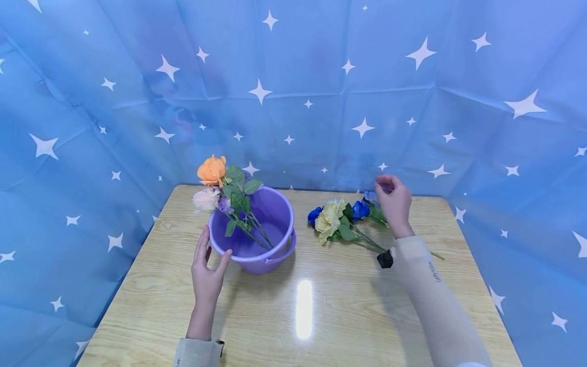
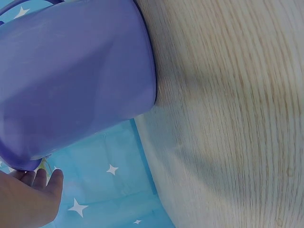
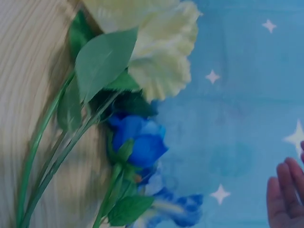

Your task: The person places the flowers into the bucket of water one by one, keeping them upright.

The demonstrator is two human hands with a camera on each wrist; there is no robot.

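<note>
My left hand (image 1: 208,275) rests against the near left side of a purple bucket (image 1: 286,204). Its fingers and thumb are spread along the rim, and in the left wrist view the fingertips (image 2: 56,178) touch beneath it. Leaning in the bucket are artificial flowers: an orange rose (image 1: 212,171), a pale pink bloom (image 1: 206,200) and a small purple one (image 1: 225,205). My right hand (image 1: 395,204) hovers over the flowers at the right, fingers loosely bent, holding nothing visible. Below it lie a pale yellow flower (image 1: 329,221), blue roses (image 1: 361,210) and a blue-and-white flower (image 3: 175,209).
The light wood table (image 1: 344,316) carries the bucket at left and the flower pile at right, stems pointing to the near right. A blue curtain (image 1: 312,66) with white stars stands behind and on both sides. The bucket's handle (image 1: 286,252) hangs at its right.
</note>
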